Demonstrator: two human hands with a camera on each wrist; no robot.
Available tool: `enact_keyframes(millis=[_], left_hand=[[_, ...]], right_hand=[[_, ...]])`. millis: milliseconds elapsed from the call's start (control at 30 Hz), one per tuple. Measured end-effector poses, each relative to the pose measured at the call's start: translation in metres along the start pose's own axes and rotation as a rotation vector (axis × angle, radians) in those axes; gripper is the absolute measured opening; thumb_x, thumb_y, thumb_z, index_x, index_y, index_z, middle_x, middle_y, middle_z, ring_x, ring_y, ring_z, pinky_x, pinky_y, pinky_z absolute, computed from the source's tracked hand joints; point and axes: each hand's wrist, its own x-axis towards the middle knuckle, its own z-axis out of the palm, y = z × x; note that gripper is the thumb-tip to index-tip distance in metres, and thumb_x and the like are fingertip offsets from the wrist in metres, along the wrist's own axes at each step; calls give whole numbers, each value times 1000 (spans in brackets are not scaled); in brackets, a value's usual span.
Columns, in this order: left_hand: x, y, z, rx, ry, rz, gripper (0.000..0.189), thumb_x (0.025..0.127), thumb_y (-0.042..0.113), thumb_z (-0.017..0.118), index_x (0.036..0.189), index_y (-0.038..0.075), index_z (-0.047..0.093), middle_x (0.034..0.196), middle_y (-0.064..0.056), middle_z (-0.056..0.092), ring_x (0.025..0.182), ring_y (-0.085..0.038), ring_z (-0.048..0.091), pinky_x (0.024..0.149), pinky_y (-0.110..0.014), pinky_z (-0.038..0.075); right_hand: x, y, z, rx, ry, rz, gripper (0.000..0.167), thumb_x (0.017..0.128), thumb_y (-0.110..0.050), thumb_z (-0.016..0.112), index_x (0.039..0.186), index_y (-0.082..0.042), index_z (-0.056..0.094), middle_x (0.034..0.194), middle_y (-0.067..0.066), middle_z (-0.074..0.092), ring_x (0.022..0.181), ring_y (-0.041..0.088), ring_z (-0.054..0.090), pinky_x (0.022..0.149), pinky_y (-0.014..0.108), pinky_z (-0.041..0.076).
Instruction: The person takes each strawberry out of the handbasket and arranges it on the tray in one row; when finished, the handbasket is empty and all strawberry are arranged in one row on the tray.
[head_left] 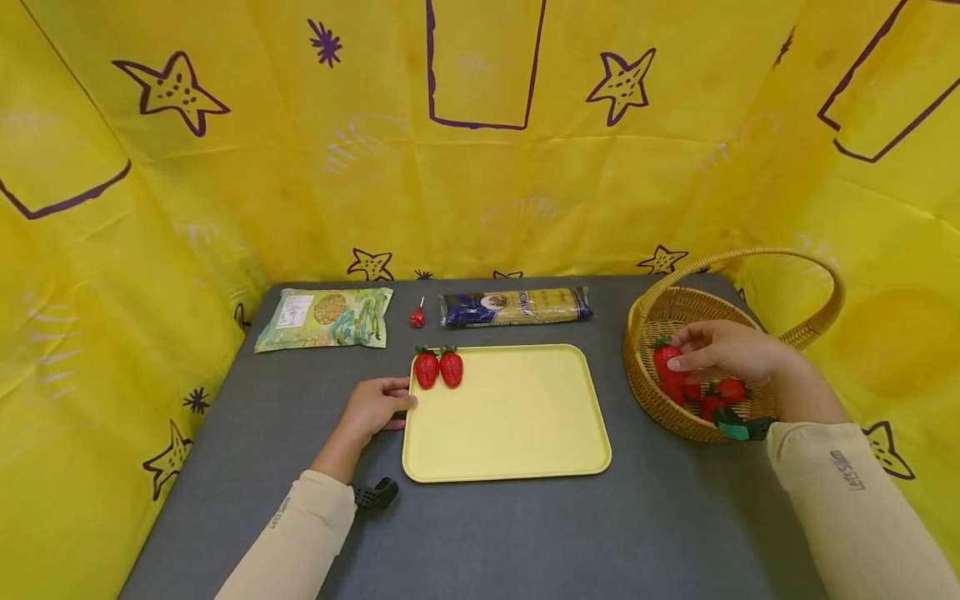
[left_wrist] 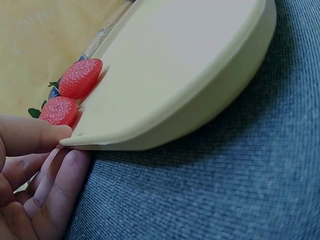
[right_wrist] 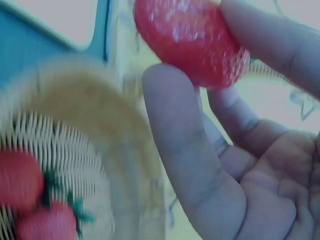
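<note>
I saw the right hand [head_left: 731, 350] pinch a big red strawberry [right_wrist: 187, 37] between its thumb and fingers. It held the berry up over the brown basket [head_left: 647, 396], and more strawberries [head_left: 731, 389] lay down inside. My left hand [head_left: 373, 408] gripped the left edge of the yellow tray [head_left: 517, 417], with its thumb on top and fingers under the rim. Two other berries [head_left: 427, 369] sat side by side in the tray's far left corner. Behind the tray, on the gray table [head_left: 487, 542], I saw a green bag [head_left: 330, 318], a red lollipop [head_left: 417, 317] and a blue and yellow packet [head_left: 517, 307].
</note>
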Motion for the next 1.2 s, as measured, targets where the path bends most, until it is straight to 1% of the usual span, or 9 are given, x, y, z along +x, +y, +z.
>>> enact_keyframes(millis=[100, 200, 333, 400, 567, 700, 800, 967, 1200], left_hand=[[-1, 1, 0, 3, 1, 3, 46, 85, 7, 75, 129, 0, 63, 108, -15, 65, 80, -17, 65, 63, -33, 60], [-2, 1, 0, 5, 7, -2, 45, 85, 6, 75, 128, 1, 63, 106, -14, 65, 80, -17, 65, 62, -33, 60], [-3, -1, 1, -2, 2, 0, 46, 85, 7, 75, 128, 0, 63, 106, -15, 65, 81, -17, 66, 63, -33, 60], [-3, -1, 1, -9, 7, 7, 45, 85, 7, 75, 128, 0, 63, 106, -15, 65, 81, -18, 66, 63, -33, 60], [-1, -1, 0, -12, 19, 18, 45, 85, 7, 76, 128, 1, 63, 108, -15, 65, 81, -19, 66, 63, -33, 60], [-2, -2, 1, -4, 16, 17, 46, 85, 7, 75, 129, 1, 63, 108, -15, 65, 82, -19, 65, 63, -33, 60], [-3, -1, 1, -1, 19, 14, 45, 85, 7, 75, 128, 1, 63, 107, -14, 65, 82, -19, 65, 63, -33, 60], [-3, 0, 1, -4, 16, 9, 45, 85, 7, 76, 128, 2, 64, 107, -14, 65, 82, -19, 65, 62, -33, 60], [-2, 0, 0, -6, 13, -2, 45, 84, 7, 77, 127, 3, 65, 107, -15, 64, 80, -19, 65, 62, -32, 60]], right_hand=[[2, -10, 20, -34, -55, -72, 42, 90, -12, 71, 118, 10, 48, 99, 15, 61, 88, 28, 65, 80, 35, 57], [18, -21, 43, -43, -98, -99, 41, 89, -14, 73, 117, 8, 52, 100, 16, 61, 88, 27, 64, 81, 36, 56], [58, -36, 79, 2, -150, -74, 40, 90, -12, 72, 117, 8, 52, 105, 17, 61, 93, 27, 64, 87, 43, 55], [81, -43, 97, 26, -152, -53, 37, 90, -10, 71, 117, 9, 52, 108, 18, 60, 93, 27, 65, 88, 44, 55], [132, -56, 148, 50, -62, 38, 36, 87, -9, 74, 114, 6, 55, 110, 19, 61, 91, 26, 66, 84, 37, 57], [161, -59, 184, 49, 63, 103, 36, 84, -11, 78, 112, 4, 59, 108, 17, 62, 87, 24, 65, 80, 32, 58], [178, -57, 202, 44, 165, 120, 36, 82, -12, 81, 109, 2, 62, 106, 15, 61, 86, 23, 62, 75, 29, 57], [195, -56, 218, 63, 258, 117, 34, 81, -11, 81, 106, 2, 62, 104, 15, 61, 86, 24, 60, 71, 27, 56], [198, -61, 222, 62, 290, 126, 30, 82, -10, 80, 104, 2, 63, 102, 14, 62, 82, 23, 61, 70, 28, 57]])
